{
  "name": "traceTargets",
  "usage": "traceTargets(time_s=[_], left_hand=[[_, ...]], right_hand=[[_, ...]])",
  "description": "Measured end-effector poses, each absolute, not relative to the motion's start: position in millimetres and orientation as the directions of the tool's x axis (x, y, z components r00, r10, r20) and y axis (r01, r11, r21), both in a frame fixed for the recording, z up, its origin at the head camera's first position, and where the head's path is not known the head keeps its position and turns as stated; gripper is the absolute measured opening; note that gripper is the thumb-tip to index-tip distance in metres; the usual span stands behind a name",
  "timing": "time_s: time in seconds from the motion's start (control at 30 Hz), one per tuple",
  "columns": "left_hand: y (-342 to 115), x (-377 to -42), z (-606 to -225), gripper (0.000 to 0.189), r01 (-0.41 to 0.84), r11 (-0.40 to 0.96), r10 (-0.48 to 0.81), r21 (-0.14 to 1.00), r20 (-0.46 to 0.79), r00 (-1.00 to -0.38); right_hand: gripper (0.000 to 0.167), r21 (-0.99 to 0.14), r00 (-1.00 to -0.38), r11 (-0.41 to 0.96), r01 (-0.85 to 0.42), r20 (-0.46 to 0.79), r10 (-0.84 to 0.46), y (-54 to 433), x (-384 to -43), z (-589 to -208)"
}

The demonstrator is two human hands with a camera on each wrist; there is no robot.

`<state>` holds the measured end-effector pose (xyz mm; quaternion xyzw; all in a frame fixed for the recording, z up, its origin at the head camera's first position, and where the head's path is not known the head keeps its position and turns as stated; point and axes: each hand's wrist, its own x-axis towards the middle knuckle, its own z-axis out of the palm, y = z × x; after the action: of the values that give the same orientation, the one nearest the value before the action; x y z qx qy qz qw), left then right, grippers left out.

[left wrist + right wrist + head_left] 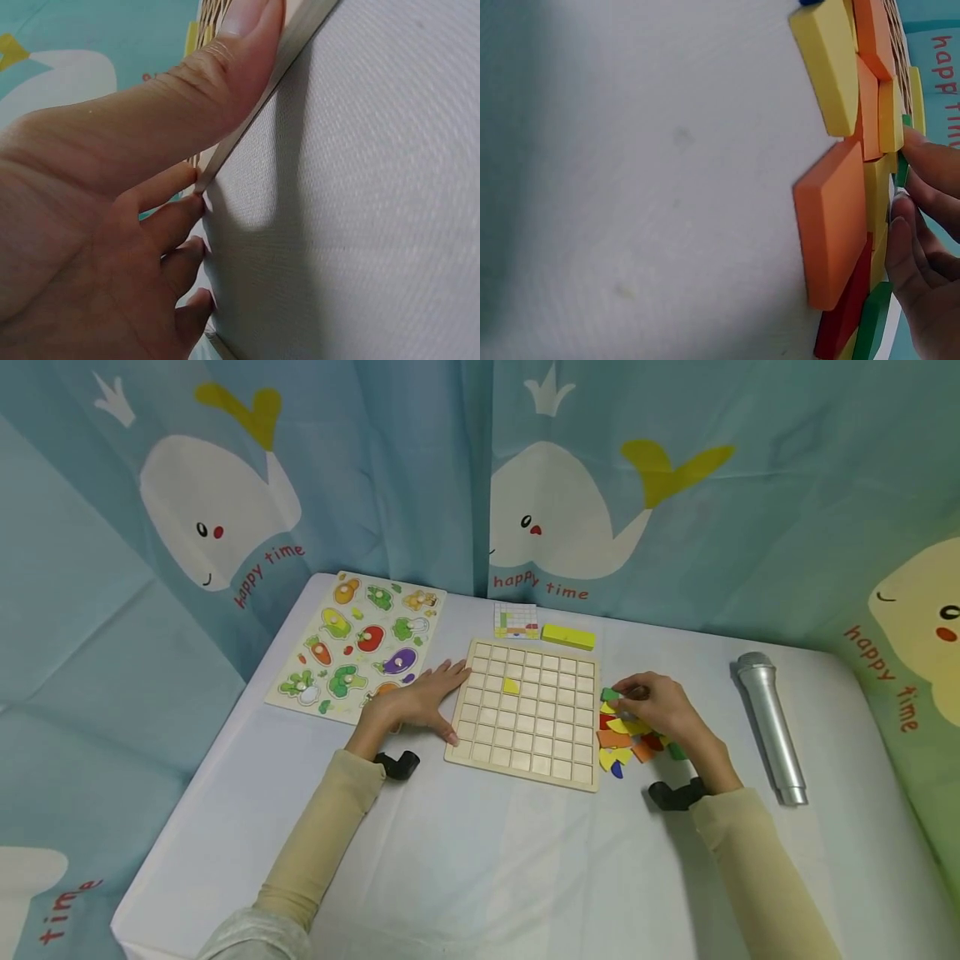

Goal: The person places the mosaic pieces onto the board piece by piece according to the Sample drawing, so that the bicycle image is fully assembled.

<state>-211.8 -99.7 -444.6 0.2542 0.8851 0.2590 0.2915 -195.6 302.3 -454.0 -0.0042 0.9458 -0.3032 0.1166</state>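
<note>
Pale vegetable puzzle [384, 617] far left; near it, left hand [422, 697] with fingers spread against left edge of gridded board [536, 717], yellow piece [511, 686] in one cell; well apart, right hand [660, 702], pinching green piece [610, 694] beside loose pieces [615, 739]; silver microphone [772, 727] far right.

On the tabletop [480, 852], a grid board [525, 717] lies in the middle, toward the far edge, with one piece [511, 686] set in it nearer its far left corner. Left of it, a puzzle board [360, 660] fills the far left corner; the left hand [423, 696] is between, touching the grid's left edge. Behind the grid, a card [516, 621] lies beside a block [568, 637] on its right. Loose pieces [615, 739] sit just off the grid's right edge, the right hand [663, 702] at them. Farther right, near the right edge, lies a microphone [771, 727].
</note>
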Motion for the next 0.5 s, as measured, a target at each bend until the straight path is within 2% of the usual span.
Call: traceTargets(time_s=[0.5], left_hand=[[-99.6,-211.1,-444.8,0.121,0.303,0.735,0.602,0.607,-0.377,-0.704]], right_hand=[[0.038,-0.614,-0.984,0.788,0.054,-0.169,-0.064,293.4,-190.4,-449.9]])
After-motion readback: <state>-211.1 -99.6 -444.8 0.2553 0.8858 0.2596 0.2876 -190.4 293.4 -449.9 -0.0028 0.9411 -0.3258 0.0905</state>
